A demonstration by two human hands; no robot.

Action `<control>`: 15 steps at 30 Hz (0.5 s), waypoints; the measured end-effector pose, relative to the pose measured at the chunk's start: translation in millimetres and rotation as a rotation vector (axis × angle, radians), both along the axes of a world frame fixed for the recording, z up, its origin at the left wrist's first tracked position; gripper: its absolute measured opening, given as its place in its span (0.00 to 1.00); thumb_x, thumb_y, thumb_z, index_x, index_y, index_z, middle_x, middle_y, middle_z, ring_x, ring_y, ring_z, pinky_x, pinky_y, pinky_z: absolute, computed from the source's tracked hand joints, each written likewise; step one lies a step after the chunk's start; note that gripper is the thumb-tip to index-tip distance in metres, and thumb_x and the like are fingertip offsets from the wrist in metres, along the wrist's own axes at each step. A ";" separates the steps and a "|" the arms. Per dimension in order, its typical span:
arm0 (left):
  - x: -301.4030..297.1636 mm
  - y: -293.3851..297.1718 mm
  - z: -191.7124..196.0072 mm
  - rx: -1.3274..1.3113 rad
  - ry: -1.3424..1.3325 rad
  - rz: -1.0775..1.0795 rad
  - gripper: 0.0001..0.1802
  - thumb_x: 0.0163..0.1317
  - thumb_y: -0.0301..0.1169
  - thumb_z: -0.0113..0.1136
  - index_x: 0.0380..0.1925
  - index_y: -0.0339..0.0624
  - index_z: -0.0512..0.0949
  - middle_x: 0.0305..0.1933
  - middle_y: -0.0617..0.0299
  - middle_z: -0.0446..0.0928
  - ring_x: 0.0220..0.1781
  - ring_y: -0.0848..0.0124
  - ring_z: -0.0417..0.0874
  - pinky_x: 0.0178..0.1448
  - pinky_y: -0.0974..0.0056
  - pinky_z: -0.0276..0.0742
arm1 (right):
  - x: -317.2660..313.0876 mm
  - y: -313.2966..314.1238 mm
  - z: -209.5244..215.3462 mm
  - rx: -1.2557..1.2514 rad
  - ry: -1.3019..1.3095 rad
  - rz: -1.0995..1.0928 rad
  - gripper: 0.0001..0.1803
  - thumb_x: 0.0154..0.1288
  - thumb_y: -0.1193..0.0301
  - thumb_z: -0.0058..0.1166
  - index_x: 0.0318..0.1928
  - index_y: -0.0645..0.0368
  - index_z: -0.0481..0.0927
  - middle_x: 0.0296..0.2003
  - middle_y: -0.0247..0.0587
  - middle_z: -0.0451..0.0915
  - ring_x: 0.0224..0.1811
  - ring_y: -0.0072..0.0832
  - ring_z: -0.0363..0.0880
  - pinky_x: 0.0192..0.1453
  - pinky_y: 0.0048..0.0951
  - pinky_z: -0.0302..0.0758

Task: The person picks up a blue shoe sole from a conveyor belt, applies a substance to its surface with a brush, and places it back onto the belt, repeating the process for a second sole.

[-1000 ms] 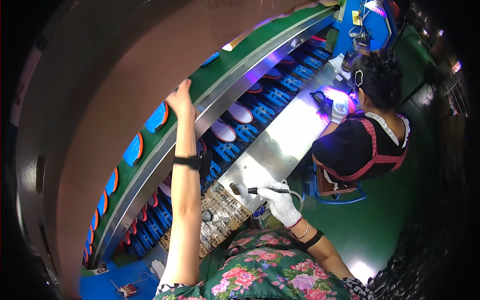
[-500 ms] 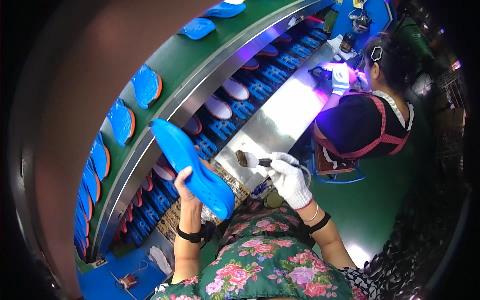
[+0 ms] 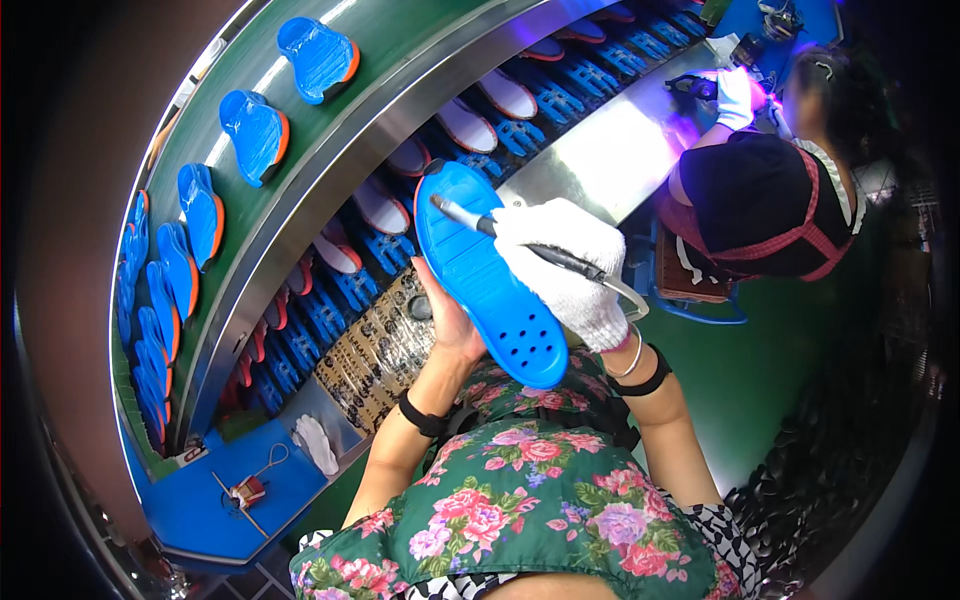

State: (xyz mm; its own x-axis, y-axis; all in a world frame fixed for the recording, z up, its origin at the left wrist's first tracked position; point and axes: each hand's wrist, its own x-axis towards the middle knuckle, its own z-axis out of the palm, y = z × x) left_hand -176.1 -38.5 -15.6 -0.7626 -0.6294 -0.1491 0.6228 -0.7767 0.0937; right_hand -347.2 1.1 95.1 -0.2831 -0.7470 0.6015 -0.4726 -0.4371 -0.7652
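Observation:
My left hand (image 3: 452, 322) is bare and holds a blue shoe sole (image 3: 482, 290) from its left edge and underside; some of its fingers are hidden beneath. The sole is tilted, its dark-tipped toe end pointing up and away, and its heel end, dotted with holes, nearest me. In a white knit glove, my right hand (image 3: 565, 255) grips a brush (image 3: 462, 214) with a dark handle and a thin tube at its back end. The bristles lie on the sole's upper face near the toe end.
Several blue soles with orange edges lie on a green conveyor belt (image 3: 392, 48) behind a metal rail. Below it, shoes with pale soles (image 3: 468, 128) sit on blue holders. A co-worker (image 3: 760, 200) sits at the right. A blue side table (image 3: 205, 515) and white glove (image 3: 316, 444) are lower left.
The sole has turned its upper face towards me and moved right. My right hand has brought the brush from beside the sole onto it. The view has shifted, and belt soles appear elsewhere.

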 end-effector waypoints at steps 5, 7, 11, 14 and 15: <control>-15.5 23.6 23.0 -0.148 -0.617 0.179 0.54 0.64 0.79 0.33 0.74 0.48 0.64 0.69 0.60 0.74 0.67 0.63 0.75 0.71 0.53 0.72 | 1.0 4.4 -14.1 -0.016 0.067 0.048 0.17 0.57 0.75 0.66 0.49 0.60 0.88 0.46 0.44 0.88 0.46 0.40 0.86 0.50 0.38 0.81; -16.9 28.5 21.5 -0.207 -0.602 0.160 0.55 0.65 0.79 0.32 0.76 0.48 0.61 0.74 0.59 0.69 0.73 0.61 0.70 0.76 0.51 0.66 | 8.4 11.5 -11.7 -0.043 0.293 -0.012 0.17 0.57 0.74 0.67 0.49 0.58 0.88 0.47 0.44 0.88 0.47 0.41 0.86 0.50 0.38 0.81; -9.2 32.6 7.8 -0.309 -0.723 0.141 0.56 0.64 0.80 0.30 0.78 0.49 0.57 0.75 0.57 0.67 0.75 0.59 0.69 0.78 0.50 0.64 | 20.5 28.8 -15.2 0.009 0.279 0.064 0.17 0.58 0.73 0.66 0.50 0.59 0.87 0.47 0.43 0.88 0.46 0.39 0.87 0.50 0.39 0.82; -7.6 31.5 4.4 -0.211 -0.616 0.139 0.56 0.64 0.80 0.30 0.78 0.50 0.57 0.75 0.58 0.68 0.74 0.58 0.69 0.77 0.49 0.65 | 8.4 35.2 -15.3 0.043 0.201 0.046 0.16 0.62 0.74 0.65 0.51 0.62 0.86 0.49 0.44 0.88 0.47 0.39 0.88 0.52 0.37 0.83; -5.5 31.5 -0.6 -0.233 -0.617 0.137 0.55 0.64 0.80 0.30 0.78 0.50 0.57 0.75 0.58 0.67 0.74 0.58 0.69 0.78 0.49 0.65 | 6.3 36.0 -19.1 0.043 0.078 0.044 0.17 0.60 0.75 0.65 0.51 0.62 0.87 0.49 0.45 0.88 0.47 0.39 0.87 0.52 0.38 0.82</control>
